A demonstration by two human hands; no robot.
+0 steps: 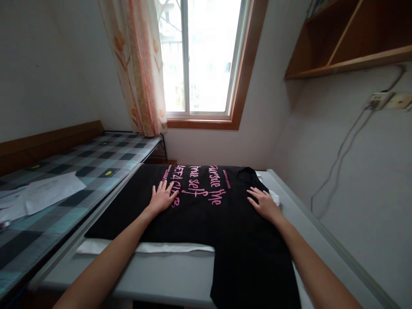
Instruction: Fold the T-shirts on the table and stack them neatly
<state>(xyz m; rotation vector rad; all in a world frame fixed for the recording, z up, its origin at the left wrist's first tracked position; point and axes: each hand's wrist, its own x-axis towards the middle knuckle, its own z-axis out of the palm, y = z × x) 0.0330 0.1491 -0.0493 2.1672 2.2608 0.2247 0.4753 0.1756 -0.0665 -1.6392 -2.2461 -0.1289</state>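
A black T-shirt (pixel 199 221) with pink lettering lies spread sideways over a pale table (pixel 167 274). Its neckline is at the right, its hem at the left, and one sleeve hangs toward me at the near edge. My left hand (pixel 161 197) rests flat on the printed part, fingers spread. Near the collar, my right hand (pixel 264 202) lies on the cloth with its fingers apart. Neither hand grips the fabric. White cloth (pixel 174 248) shows from under the shirt along its near side and beside the collar.
Left of the table stands a bed (pixel 64 163) with a checked cover and loose papers (pixel 53 193). A curtain (pixel 138 68) hangs by the window (pixel 209 56) ahead. At right are a wall shelf (pixel 354 62) and a socket (pixel 380 101) with dangling cords.
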